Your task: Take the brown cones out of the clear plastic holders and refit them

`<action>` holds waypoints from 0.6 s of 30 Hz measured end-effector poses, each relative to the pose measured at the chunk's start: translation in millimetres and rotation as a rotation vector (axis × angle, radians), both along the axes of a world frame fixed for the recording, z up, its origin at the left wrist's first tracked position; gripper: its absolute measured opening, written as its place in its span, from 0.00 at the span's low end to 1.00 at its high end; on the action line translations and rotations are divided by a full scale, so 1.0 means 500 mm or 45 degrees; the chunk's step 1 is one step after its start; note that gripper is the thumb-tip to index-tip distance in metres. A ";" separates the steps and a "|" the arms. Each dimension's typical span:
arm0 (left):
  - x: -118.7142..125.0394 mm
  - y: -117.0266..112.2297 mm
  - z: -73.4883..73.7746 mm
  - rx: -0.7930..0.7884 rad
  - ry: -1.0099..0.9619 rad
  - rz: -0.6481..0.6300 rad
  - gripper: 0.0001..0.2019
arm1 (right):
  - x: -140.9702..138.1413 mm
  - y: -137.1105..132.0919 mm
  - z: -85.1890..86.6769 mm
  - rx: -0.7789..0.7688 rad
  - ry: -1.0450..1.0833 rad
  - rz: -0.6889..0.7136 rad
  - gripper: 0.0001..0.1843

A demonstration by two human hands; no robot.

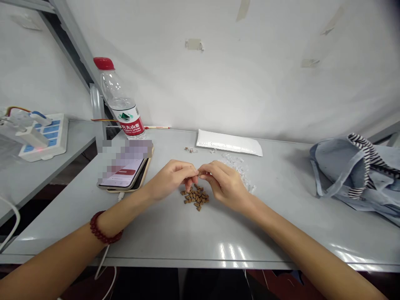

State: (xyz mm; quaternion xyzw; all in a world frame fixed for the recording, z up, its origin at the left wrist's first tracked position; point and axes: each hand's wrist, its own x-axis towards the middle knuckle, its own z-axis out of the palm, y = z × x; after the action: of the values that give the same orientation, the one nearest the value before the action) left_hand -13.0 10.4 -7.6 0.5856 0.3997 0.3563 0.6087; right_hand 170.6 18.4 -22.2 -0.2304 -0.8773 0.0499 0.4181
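My left hand (pixel 176 177) and my right hand (pixel 225 183) meet over the table, fingertips pinched together. Whatever small thing sits between them is mostly covered by the fingers, so I cannot make it out. Just below lies a loose pile of small brown pellets (pixel 196 198). Behind and beside my right hand, small clear plastic pieces (pixel 239 166) are scattered, partly hidden by that hand. Farther back, a few small clear pieces with brown bits (pixel 191 150) lie on the grey table (pixel 175 237). A dark red bead bracelet (pixel 104 231) circles my left wrist.
A white padded envelope (pixel 229 142) lies by the wall. To the left are a lit phone (pixel 123 173) on another device with a white cable, and a red-capped water bottle (pixel 123 102). A power strip (pixel 46 135) is far left; a grey-blue cloth bag (pixel 337 166) sits right.
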 end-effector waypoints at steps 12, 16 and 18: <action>-0.005 -0.010 0.013 0.253 0.449 0.046 0.08 | 0.009 0.006 0.004 0.019 0.009 -0.184 0.07; 0.002 -0.021 0.001 0.623 0.884 -0.091 0.08 | 0.024 0.028 0.001 -0.032 0.115 -0.326 0.06; 0.002 -0.020 -0.003 0.807 1.114 -0.101 0.09 | 0.029 0.037 -0.004 -0.038 0.112 -0.353 0.06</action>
State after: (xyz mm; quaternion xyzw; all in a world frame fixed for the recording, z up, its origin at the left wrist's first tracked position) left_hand -11.9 0.3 -8.9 0.8488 0.4663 0.1590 0.1920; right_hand 184.9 37.2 -24.2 -0.3532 -0.8171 0.0146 0.4555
